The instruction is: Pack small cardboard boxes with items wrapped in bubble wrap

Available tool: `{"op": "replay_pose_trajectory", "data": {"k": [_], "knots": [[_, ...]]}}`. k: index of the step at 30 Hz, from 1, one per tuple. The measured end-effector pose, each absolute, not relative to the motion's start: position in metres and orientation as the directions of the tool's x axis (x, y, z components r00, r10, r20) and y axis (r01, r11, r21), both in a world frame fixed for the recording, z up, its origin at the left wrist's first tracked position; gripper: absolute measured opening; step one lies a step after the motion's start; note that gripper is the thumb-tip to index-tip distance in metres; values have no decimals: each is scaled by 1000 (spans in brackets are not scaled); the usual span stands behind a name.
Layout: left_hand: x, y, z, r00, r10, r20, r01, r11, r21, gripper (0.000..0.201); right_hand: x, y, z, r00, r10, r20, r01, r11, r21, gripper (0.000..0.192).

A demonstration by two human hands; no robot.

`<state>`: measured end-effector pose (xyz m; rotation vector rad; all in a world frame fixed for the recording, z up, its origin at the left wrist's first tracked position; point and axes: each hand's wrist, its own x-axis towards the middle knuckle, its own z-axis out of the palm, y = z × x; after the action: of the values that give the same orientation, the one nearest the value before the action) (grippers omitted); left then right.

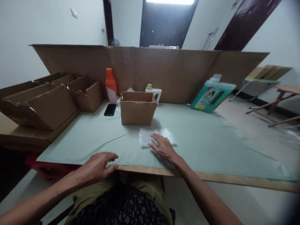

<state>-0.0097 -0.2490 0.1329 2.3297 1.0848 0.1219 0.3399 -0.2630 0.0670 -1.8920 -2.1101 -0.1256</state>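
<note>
A flat piece of clear bubble wrap point(169, 136) lies on the green-covered table. My right hand point(163, 147) rests on its near edge with the fingers spread. At the table's front edge, my left hand point(100, 164) is held with thumb and fingers apart and nothing between them. Just behind the bubble wrap stands an open cardboard box point(138, 113); its inside is mostly hidden from me.
Several open cardboard boxes point(55, 104) stand at the left. Farther back are a black phone point(110, 110), an orange bottle point(111, 86) and a white bottle with a green cap point(157, 91). A large teal jug point(209, 95) stands right, before the cardboard screen point(178, 75).
</note>
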Motion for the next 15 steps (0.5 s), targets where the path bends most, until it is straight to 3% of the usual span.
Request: {"op": "replay_pose_trajectory", "data": {"k": [4, 6, 9, 15], "knots": [[19, -169, 128, 439, 897, 58, 609, -344, 715, 61, 358, -246, 86, 15, 945, 328, 928, 109, -356, 43], [36, -132, 117, 349, 933, 88, 592, -293, 751, 73, 371, -223, 92, 105, 941, 321, 881, 62, -469, 49], [67, -92, 98, 285, 954, 97, 568, -250, 785, 84, 383, -180, 94, 142, 949, 281, 840, 35, -541, 57], [116, -50, 75, 280, 950, 137, 495, -264, 828, 65, 386, -126, 91, 112, 975, 192, 761, 39, -648, 51]]}}
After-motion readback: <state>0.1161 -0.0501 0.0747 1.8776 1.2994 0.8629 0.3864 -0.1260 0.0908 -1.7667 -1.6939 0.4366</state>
